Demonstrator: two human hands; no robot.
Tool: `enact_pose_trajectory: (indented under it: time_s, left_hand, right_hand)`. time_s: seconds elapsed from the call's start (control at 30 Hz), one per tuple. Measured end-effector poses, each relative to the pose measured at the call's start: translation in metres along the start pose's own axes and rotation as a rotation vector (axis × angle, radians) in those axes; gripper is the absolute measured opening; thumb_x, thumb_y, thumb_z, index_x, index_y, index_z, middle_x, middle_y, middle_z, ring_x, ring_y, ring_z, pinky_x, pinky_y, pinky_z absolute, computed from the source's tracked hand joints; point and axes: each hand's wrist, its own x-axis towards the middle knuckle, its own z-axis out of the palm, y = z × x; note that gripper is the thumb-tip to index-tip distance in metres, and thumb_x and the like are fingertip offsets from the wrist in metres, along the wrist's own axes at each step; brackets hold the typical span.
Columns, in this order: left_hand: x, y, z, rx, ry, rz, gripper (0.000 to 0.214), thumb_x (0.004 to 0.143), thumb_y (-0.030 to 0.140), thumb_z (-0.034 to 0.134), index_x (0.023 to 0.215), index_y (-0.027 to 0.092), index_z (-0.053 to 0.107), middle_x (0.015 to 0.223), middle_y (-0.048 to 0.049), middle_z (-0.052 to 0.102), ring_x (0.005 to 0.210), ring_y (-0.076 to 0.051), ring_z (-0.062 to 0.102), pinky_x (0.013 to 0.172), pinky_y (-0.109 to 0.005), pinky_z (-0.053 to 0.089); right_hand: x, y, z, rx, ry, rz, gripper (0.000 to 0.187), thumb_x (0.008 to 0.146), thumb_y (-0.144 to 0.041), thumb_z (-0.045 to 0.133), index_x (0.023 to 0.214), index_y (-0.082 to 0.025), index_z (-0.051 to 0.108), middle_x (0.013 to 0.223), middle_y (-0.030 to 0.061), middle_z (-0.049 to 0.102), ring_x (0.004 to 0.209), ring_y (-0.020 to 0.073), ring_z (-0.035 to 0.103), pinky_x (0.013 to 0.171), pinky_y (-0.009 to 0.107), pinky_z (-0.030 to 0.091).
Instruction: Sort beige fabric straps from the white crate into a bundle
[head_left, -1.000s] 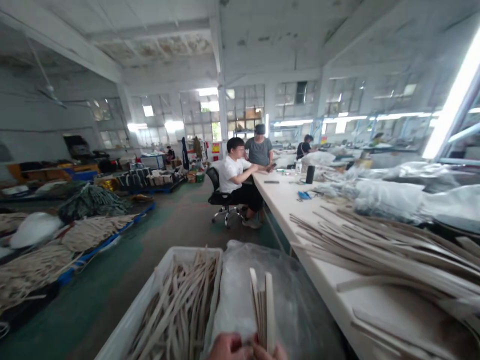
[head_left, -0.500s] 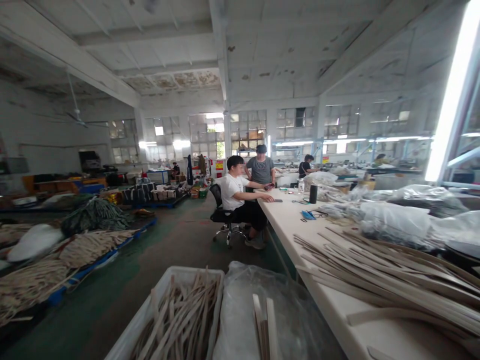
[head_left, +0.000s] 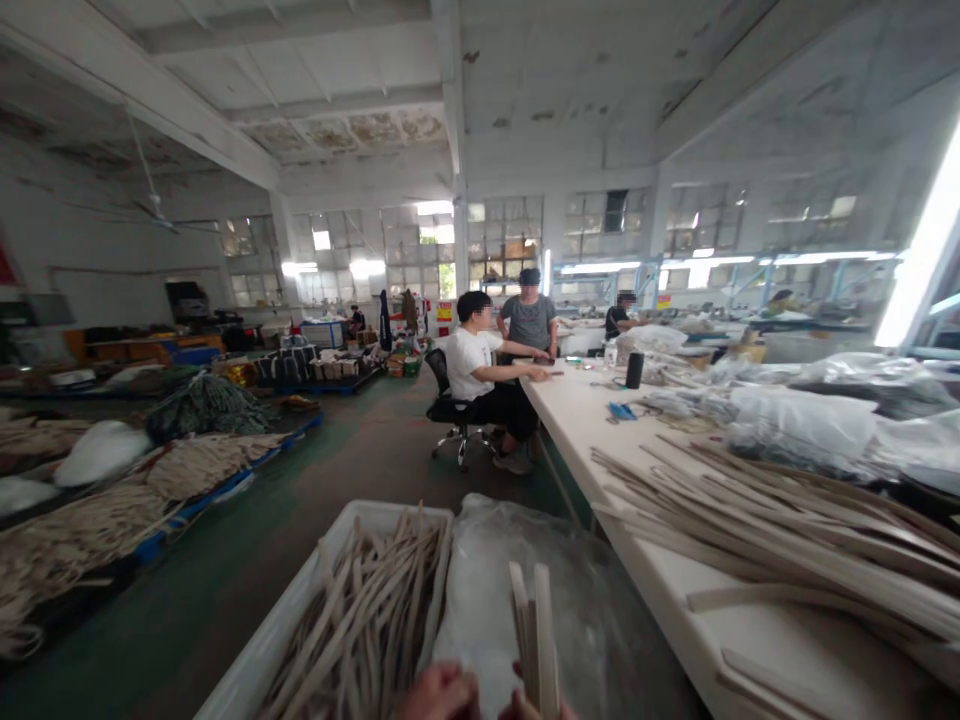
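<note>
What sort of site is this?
Likely a workshop or small factory floor: a long worktable heaped with flat strips, a white bin full of similar strips, and blue pallets loaded with bundled material.

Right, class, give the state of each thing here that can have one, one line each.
Right hand: grip closed on upright strips
Left hand: fingers curled, blurred
White bin: open, holding loose strips
Plastic beside bin: wrinkled
Table strips: spread out
Black cylinder: upright
Swivel chair: occupied
Light tube: lit
Ceiling fan: motion unclear
</note>
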Motion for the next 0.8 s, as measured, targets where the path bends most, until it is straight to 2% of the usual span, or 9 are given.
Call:
enact_pose_trajectory:
  time_s: [0.03,0.07,0.13,0.2,0.23,0.37,0.5,0.7,0.8]
  left_hand:
    - [0.002,-0.001,-0.004,-0.05,0.037,-0.022,0.031,0.092,0.041,0.065,0.116,0.021,0.064,0.115,-0.0082,0.066,0.101,-0.022,0.065,0.082,-0.039,0.057]
    - [0.003,-0.003,-0.008,-0.104,0.081,-0.044,0.032,0.091,0.043,0.065,0.109,0.016,0.065,0.107,-0.0076,0.068,0.094,-0.02,0.066,0.08,-0.037,0.057]
    - [0.006,-0.011,-0.018,-0.212,0.174,-0.106,0.026,0.081,0.045,0.075,0.085,0.02,0.066,0.089,-0.0039,0.071,0.081,-0.015,0.067,0.075,-0.027,0.055]
    - [0.01,-0.017,-0.028,-0.387,0.25,-0.112,0.033,0.069,0.039,0.085,0.08,0.018,0.064,0.079,-0.0022,0.07,0.07,-0.012,0.066,0.069,-0.023,0.052]
    - [0.013,-0.019,-0.033,-0.467,0.267,-0.117,0.036,0.062,0.036,0.089,0.078,0.017,0.064,0.074,-0.0019,0.069,0.066,-0.011,0.065,0.066,-0.023,0.052]
    - [0.02,-0.017,-0.04,-0.609,0.323,-0.084,0.043,0.053,0.034,0.095,0.073,0.016,0.061,0.061,0.0021,0.064,0.055,-0.009,0.06,0.059,-0.021,0.049]
    - [0.02,-0.014,-0.041,-0.66,0.354,-0.03,0.05,0.047,0.039,0.097,0.071,0.016,0.06,0.061,0.0031,0.064,0.056,-0.009,0.06,0.06,-0.021,0.048]
    - [0.027,-0.011,-0.051,-0.666,0.412,-0.016,0.05,0.052,0.047,0.094,0.075,0.015,0.063,0.072,-0.0006,0.069,0.064,-0.01,0.063,0.066,-0.022,0.048]
    - [0.03,-0.008,-0.057,-0.653,0.405,0.017,0.053,0.047,0.049,0.095,0.075,0.016,0.064,0.073,-0.0004,0.069,0.065,-0.01,0.063,0.068,-0.023,0.048]
  right_hand:
    - [-0.013,-0.006,0.006,0.003,0.044,0.03,0.044,0.063,-0.066,0.069,0.082,-0.028,0.075,0.065,0.0039,0.071,0.031,0.0173,0.05,0.033,0.032,0.037]
    - [-0.026,-0.014,0.011,-0.004,0.079,0.035,0.049,0.063,-0.068,0.067,0.082,-0.024,0.074,0.063,0.0041,0.07,0.029,0.0136,0.044,0.033,0.03,0.033]
    - [-0.044,-0.032,0.017,-0.057,-0.006,0.045,0.052,0.07,-0.068,0.064,0.079,-0.018,0.073,0.056,0.0041,0.067,0.035,0.0128,0.047,0.04,0.028,0.039]
    - [-0.051,-0.046,0.018,-0.11,-0.091,0.061,0.054,0.076,-0.067,0.061,0.08,-0.015,0.074,0.043,0.0007,0.057,0.04,0.0144,0.05,0.046,0.027,0.042]
    - [-0.051,-0.05,0.017,-0.124,-0.131,0.078,0.054,0.077,-0.066,0.061,0.085,-0.014,0.075,0.046,0.0012,0.06,0.042,0.0147,0.052,0.048,0.027,0.043]
    - [-0.052,-0.05,0.013,-0.136,-0.193,0.098,0.057,0.084,-0.066,0.055,0.096,-0.014,0.074,0.069,0.0062,0.074,0.046,0.0141,0.056,0.048,0.026,0.044]
    - [-0.056,-0.047,0.015,-0.177,-0.222,0.095,0.057,0.086,-0.067,0.054,0.093,-0.015,0.074,0.066,0.0052,0.072,0.047,0.0149,0.057,0.047,0.026,0.045]
    - [-0.06,-0.054,0.023,-0.296,-0.284,0.068,0.058,0.084,-0.068,0.052,0.088,-0.015,0.075,0.059,0.0054,0.07,0.045,0.0169,0.059,0.05,0.029,0.047]
    - [-0.059,-0.051,0.025,-0.377,-0.279,0.079,0.06,0.083,-0.069,0.05,0.085,-0.015,0.075,0.056,0.0058,0.068,0.046,0.0193,0.06,0.052,0.031,0.048]
